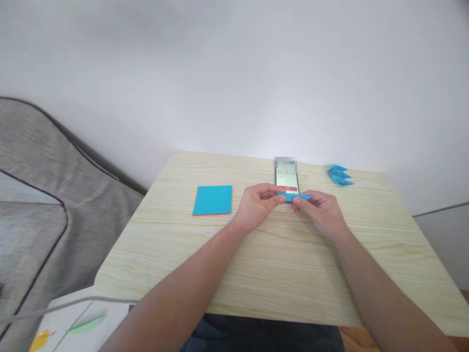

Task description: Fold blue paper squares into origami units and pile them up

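Note:
Between both hands is a narrow folded strip of blue paper, held lengthwise across in front of the phone. My left hand is closed, pinching the strip's left end between thumb and fingers. At the other end, my right hand grips it with the thumb on the near side. A stack of square blue paper with an orange-red edge lies flat to the left of my left hand. Several pointed folded blue paper pieces sit clustered at the back right.
A phone showing a running timer lies behind the strip, near the wall. The pale wood table has a grey sofa on its left. A cable crosses above a white surface at lower left.

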The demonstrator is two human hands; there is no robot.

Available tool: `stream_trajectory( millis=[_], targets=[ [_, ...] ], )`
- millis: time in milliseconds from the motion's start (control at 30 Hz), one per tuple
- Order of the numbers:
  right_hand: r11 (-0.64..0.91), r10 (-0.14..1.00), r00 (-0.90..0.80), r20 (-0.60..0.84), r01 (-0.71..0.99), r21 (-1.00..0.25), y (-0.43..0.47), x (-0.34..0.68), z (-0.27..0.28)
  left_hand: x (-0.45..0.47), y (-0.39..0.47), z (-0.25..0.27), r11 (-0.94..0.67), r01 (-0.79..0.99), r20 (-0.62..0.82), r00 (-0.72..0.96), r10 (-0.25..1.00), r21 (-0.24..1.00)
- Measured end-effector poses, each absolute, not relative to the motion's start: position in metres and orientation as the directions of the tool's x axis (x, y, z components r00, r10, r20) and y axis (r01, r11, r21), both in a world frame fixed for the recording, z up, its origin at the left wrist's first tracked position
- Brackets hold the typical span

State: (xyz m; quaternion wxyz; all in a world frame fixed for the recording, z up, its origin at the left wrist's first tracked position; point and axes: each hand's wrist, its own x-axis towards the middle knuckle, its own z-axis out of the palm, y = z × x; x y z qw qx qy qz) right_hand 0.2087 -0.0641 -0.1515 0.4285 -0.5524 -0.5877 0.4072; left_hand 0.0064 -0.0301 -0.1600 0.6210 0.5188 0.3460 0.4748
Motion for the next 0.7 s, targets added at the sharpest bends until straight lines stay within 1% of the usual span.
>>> stream_trajectory(
  millis=[100,367,500,700],
  targets=[
    [0.058,0.998,-0.026,0.052,0.259,-0.964,-0.0633,0.2089,-0.1509,0.0055,-0.0281,-0.1602,-0.012,-0.266,0.101,0.322,0.941,0.964],
    [0.053,0.999,-0.022,0.05,0.17,-0.984,-0.0634,0.2078,-0.1566,0.0087,-0.0286,-0.1612,0.04,-0.373,0.079,0.298,0.951,0.927],
    [0.046,0.999,0.001,0.047,0.197,-0.979,-0.0634,0.2065,-0.1556,0.0107,-0.0298,-0.1609,0.065,-0.369,0.051,0.296,0.954,0.927],
    [0.062,0.997,0.02,0.069,0.23,-0.971,-0.0652,0.2034,-0.1518,0.0107,-0.0301,-0.1605,0.04,-0.337,0.058,0.276,0.96,0.941]
  ],
)
